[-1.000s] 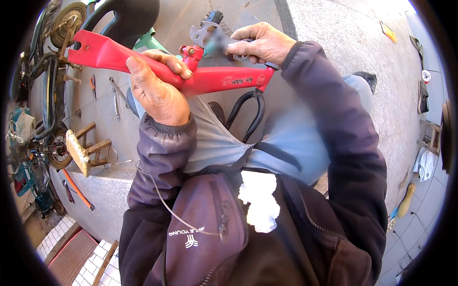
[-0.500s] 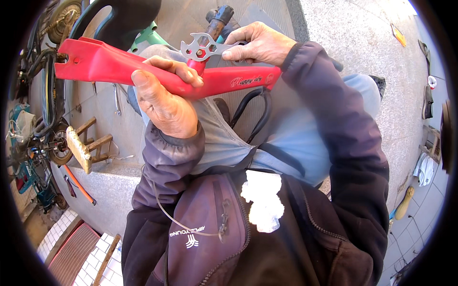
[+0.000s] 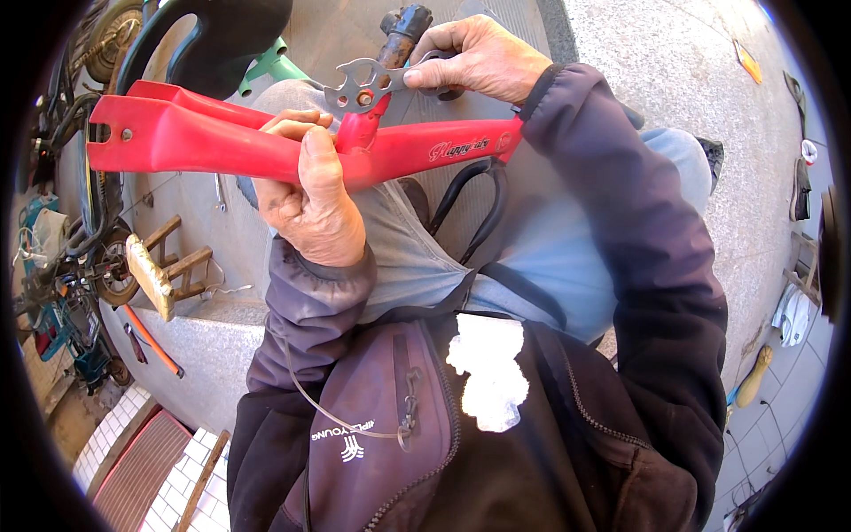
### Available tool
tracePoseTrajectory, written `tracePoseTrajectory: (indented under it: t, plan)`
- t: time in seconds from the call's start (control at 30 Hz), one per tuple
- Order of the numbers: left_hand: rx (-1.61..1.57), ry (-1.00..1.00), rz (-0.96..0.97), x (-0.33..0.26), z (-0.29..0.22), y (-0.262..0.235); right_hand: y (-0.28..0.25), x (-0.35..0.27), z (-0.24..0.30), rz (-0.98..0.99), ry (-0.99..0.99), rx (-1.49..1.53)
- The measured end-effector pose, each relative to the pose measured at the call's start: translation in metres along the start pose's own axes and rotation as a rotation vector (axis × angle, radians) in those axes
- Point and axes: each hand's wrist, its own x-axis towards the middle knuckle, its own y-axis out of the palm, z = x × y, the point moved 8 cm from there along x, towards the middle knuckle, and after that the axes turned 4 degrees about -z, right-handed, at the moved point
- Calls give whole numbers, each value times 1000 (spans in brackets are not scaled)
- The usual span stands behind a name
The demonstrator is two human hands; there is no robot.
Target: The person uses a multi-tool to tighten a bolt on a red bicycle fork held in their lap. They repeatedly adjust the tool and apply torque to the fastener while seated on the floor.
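A red bicycle frame (image 3: 217,142) lies crosswise above my lap, its forked end pointing left. My left hand (image 3: 315,213) is wrapped round it near the middle, with the thumb up along the near side. In my right hand (image 3: 487,62) I pinch a flat grey multi-hole wrench (image 3: 348,80) by its right end. One of the wrench's holes is over a bolt on the short red tube (image 3: 359,131) that rises from the frame. Behind the wrench, a dark tube with a black end (image 3: 403,40) slants upward.
A black curved tube (image 3: 483,222) stands between my legs. To the left are a small wooden stool (image 3: 151,277), an orange-handled tool (image 3: 152,341) and several bicycle parts (image 3: 89,97). A metal wrench (image 3: 220,191) lies on the floor; a green part (image 3: 273,69) sits beyond the frame.
The frame has shifted slightly left and rolled in my left hand, whose thumb now points up. The wrench has moved a little left and turned, and a bolt now shows in one hole.
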Motion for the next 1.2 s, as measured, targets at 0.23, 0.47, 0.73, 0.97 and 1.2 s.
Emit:
tracePoseTrajectory:
  t: [0.23, 0.47, 0.73, 0.97, 1.2]
  plan:
    - [35, 45, 62, 1, -3, 2, -1, 1, 0, -39, -44, -40]
    - [65, 11, 119, 0, -4, 4, 2, -3, 3, -29, 11, -73]
    - [70, -32, 93, -3, -1, 2, -4, 0, 4, -138, -109, -234]
    - [87, -29, 79, -4, 1, 4, -3, 0, 5, -147, -126, -175]
    - [69, -31, 88, -3, 1, 5, -1, 3, -4, -138, -82, -100]
